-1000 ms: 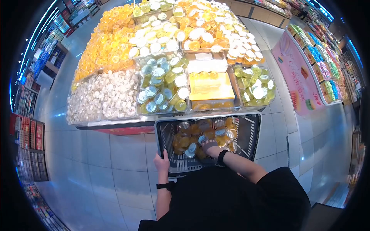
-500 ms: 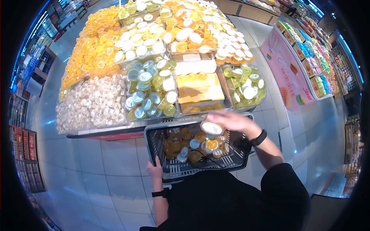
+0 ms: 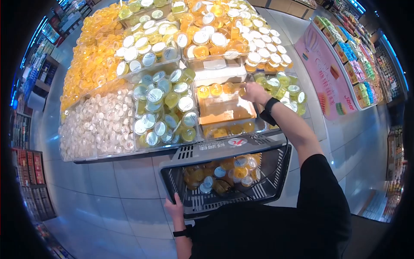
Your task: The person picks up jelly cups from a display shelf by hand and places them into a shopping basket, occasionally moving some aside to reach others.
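Observation:
My left hand (image 3: 174,207) grips the left rim of a dark grey shopping basket (image 3: 215,149), its fingers wrapped round the edge. Inside the basket lie several orange jelly cups (image 3: 240,172), some with white lids. My right hand (image 3: 254,93) reaches over the right side of a clear bin with an orange-yellow box (image 3: 226,108) in it. Its fingers are bent down near the end of a row of orange cups (image 3: 215,89); the fingertips are blurred, and I cannot make out whether they hold one.
Around that bin are green cups (image 3: 166,108) at left, more green cups (image 3: 294,88) at right, and pale small cups (image 3: 99,123) farther left. Orange cups (image 3: 97,52) are heaped behind. A pink-sided display (image 3: 321,69) stands at the right.
My right hand has moved from above the basket, where it held a white-lidded cup, forward to the bin. The basket's front rim now shows more, and the view has shifted slightly.

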{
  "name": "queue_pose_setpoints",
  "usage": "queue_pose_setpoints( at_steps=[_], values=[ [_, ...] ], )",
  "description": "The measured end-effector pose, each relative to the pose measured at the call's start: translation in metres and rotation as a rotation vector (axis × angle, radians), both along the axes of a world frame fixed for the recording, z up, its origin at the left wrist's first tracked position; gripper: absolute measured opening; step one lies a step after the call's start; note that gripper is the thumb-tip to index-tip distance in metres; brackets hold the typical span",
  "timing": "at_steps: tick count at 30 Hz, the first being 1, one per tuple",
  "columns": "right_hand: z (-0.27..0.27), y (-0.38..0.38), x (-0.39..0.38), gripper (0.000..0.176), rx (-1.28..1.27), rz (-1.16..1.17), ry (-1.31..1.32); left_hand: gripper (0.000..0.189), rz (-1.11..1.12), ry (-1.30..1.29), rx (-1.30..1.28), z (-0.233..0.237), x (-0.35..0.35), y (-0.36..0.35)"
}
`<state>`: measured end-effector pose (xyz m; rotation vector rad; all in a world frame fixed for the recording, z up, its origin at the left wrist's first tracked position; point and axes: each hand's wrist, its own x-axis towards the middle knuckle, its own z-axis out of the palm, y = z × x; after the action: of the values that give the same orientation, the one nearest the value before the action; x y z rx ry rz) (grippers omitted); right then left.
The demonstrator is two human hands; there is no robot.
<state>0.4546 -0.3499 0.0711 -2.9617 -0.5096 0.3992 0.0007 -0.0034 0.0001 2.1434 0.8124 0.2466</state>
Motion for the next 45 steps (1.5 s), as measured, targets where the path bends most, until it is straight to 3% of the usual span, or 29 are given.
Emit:
queue_pose_setpoints(
  at_steps=[6,9,11,14,15,16,18,23,28,30,34,36,38,40,42,44,45],
  values=[
    [-0.076,-0.007,0.045,0.057,-0.196,-0.073,0.038,0.026,0.035,-0.003,0.045,-0.001,0.000,-0.003],
    [-0.110,-0.015,0.060,0.045,-0.231,0.090,0.009,0.023,0.042,0.021,0.030,-0.002,-0.001,-0.003],
    [-0.120,-0.014,0.065,0.049,-0.155,-0.055,0.014,0.023,0.043,0.028,0.019,-0.006,-0.002,-0.001],
    [-0.099,-0.002,0.058,0.052,-0.121,-0.181,-0.026,0.022,0.044,0.027,0.013,-0.004,-0.003,-0.002],
    [-0.102,-0.004,0.060,0.069,-0.038,-0.208,-0.060,0.022,0.033,0.018,0.019,-0.002,-0.002,-0.002],
    [-0.102,-0.004,0.059,0.069,-0.037,-0.207,-0.060,0.022,0.035,0.018,0.020,-0.002,-0.003,-0.002],
    [-0.102,-0.003,0.059,0.062,0.098,-0.311,-0.060,0.022,0.011,-0.007,0.050,-0.003,-0.002,-0.001],
    [-0.123,-0.008,0.055,0.052,0.166,-0.241,-0.155,0.022,0.014,0.043,0.022,0.004,-0.002,-0.002],
    [-0.034,0.013,0.038,0.035,0.330,-0.089,-0.377,0.025,0.003,-0.017,-0.012,-0.001,-0.001,-0.001],
    [0.045,0.038,0.013,0.019,0.700,-0.042,-0.189,0.028,-0.009,-0.041,0.012,0.001,0.000,-0.001],
    [0.173,0.073,-0.078,0.015,0.820,0.169,-0.174,0.031,-0.034,-0.083,0.052,0.002,0.002,0.000],
    [0.214,0.083,-0.145,0.018,0.888,0.302,0.008,0.036,-0.035,-0.074,0.064,0.005,0.002,-0.001],
    [0.206,0.083,-0.198,0.022,1.091,0.496,0.471,0.038,-0.030,-0.056,0.061,0.001,-0.001,0.001],
    [0.172,0.089,-0.239,0.026,1.161,0.386,1.187,0.040,-0.016,-0.035,0.056,-0.001,-0.005,0.002],
    [0.084,0.089,-0.268,0.038,0.826,0.567,0.974,0.042,-0.028,0.027,0.037,0.002,-0.004,0.002],
    [0.030,0.074,-0.296,0.054,0.166,0.526,0.537,0.041,-0.030,-0.001,0.036,0.011,0.000,-0.001],
    [-0.021,0.061,-0.309,0.064,0.049,0.455,0.400,0.041,-0.033,-0.024,0.034,0.015,0.000,-0.002]
  ],
)
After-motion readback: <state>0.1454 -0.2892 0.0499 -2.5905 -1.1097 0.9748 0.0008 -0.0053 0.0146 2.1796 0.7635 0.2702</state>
